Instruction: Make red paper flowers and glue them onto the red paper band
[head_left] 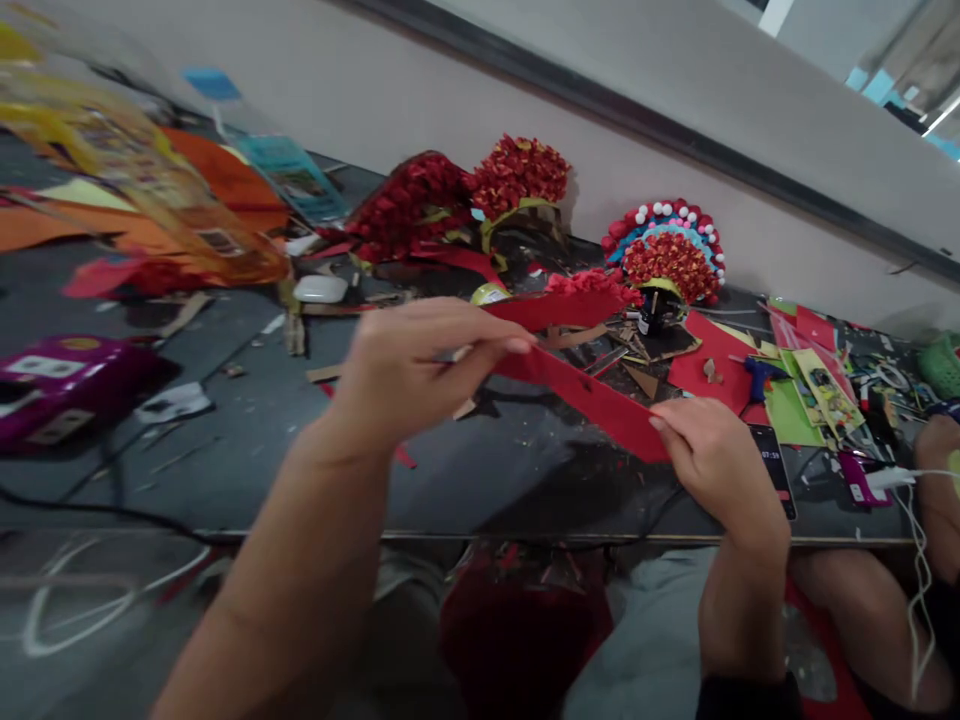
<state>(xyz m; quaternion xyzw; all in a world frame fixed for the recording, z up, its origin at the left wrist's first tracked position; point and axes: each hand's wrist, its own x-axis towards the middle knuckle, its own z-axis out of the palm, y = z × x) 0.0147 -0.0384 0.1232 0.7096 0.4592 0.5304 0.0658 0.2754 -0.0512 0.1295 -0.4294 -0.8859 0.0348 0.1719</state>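
A long red paper strip [592, 397] is stretched above the dark table between my two hands. My left hand [420, 360] pinches it between thumb and fingers toward its left part. Lower and to the right, my right hand [709, 450] grips the strip's other end between thumb and fingers. Behind my left fingertips another red length [562, 311] shows, with a fluffy red trim [592, 287] along its top; whether it joins the strip I cannot tell. Past it stand red ruffled fan-shaped pieces [521, 175] and one edged with white and red balls [664, 250].
At left are a purple power strip [67, 390], a yellow bottle [165, 190] and a white mouse [321, 289]. Right of my hands lie a phone [772, 468], a blue glue gun [763, 375] and a purple socket block [862, 480]. Another person's arm [939, 490] is at the right edge.
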